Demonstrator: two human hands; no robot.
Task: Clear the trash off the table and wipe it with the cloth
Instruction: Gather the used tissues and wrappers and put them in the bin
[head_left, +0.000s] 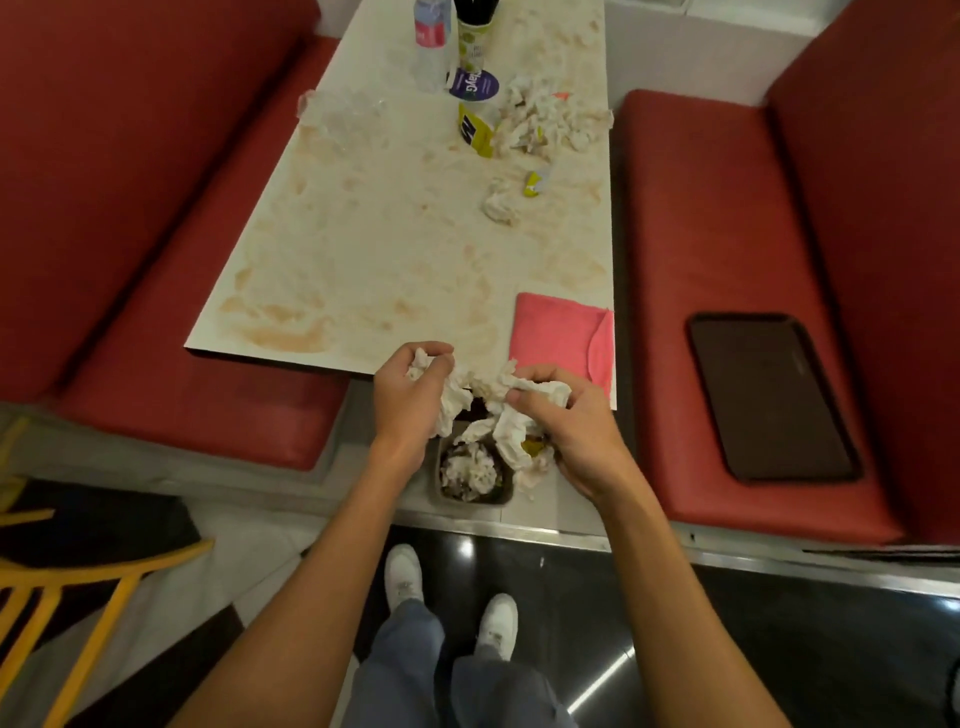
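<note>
Left hand (410, 395), right hand (566, 431): each clutches crumpled napkins (511, 431). Bin (470, 503): directly beneath both, off the near edge of the desk (389, 234). Cloth (556, 332): nearest right hand.

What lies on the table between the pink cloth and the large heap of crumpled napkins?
In the head view, one small crumpled napkin and a yellow wrapper scrap beside it, on stained tabletop.

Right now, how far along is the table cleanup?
Done: the bin already holds crumpled tissue. In hand: the left hand and right hand grip more napkins over it. Left: the tissue pile, cups, water bottle and small scraps at the far end. The pink cloth lies folded, and the table is stained all over.
</note>
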